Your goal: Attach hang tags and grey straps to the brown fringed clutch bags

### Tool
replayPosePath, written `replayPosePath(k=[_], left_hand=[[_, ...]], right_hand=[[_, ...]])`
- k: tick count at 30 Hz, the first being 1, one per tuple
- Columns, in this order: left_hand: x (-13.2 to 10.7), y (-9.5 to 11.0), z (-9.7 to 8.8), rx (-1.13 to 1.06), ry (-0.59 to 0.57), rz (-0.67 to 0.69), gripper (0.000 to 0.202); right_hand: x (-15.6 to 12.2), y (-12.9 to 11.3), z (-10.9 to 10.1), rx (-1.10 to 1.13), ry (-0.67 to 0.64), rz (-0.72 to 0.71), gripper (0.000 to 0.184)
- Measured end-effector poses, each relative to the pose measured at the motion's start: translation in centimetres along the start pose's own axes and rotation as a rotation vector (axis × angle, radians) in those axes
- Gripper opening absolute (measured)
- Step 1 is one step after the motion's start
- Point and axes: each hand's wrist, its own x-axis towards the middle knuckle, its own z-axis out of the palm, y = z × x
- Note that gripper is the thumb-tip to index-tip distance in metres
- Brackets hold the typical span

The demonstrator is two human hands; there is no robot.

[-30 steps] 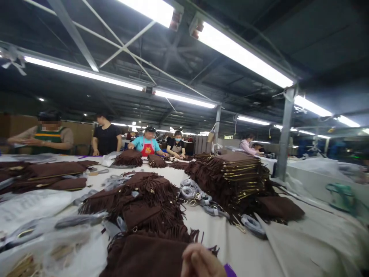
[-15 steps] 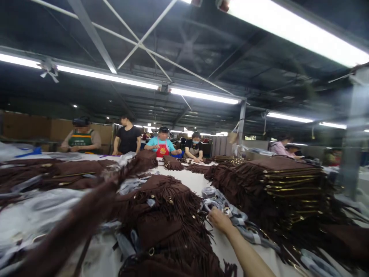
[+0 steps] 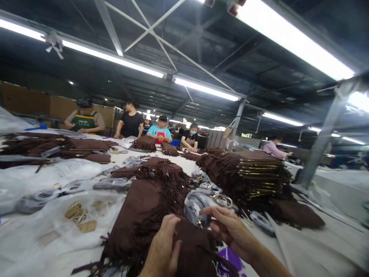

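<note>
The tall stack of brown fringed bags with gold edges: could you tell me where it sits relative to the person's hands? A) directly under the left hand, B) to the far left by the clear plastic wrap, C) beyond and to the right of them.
C: the stack of brown fringed bags rises beyond and right of the right hand and left hand.

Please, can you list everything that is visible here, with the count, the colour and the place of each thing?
fringed bags: several, brown, heaped mid-table
stacked bags: one tall stack, brown with gold edges, right
flat bags: one low pile, brown, far left
wrapped straps: several, grey wrapping with metal rings, centre
paper tags: a few, tan, under clear plastic, left
table: one, white cover
co-workers: at least five, far side
left hand: one, on a brown bag, bottom centre
right hand: one, pinching a strap clasp
</note>
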Motion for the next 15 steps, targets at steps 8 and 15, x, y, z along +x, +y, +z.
replayPosePath(k=[8,15], left_hand=[[-2.7,6.2,-1.8,0.121,0.07,0.294,0.047],[-3.0,2.7,-5.5,0.327,0.056,-0.161,0.03]], right_hand=[[-4.4,3.9,4.4,0.351,-0.079,0.181,0.043],[-6.0,8.6,2.1,0.246,-0.088,0.213,0.045]])
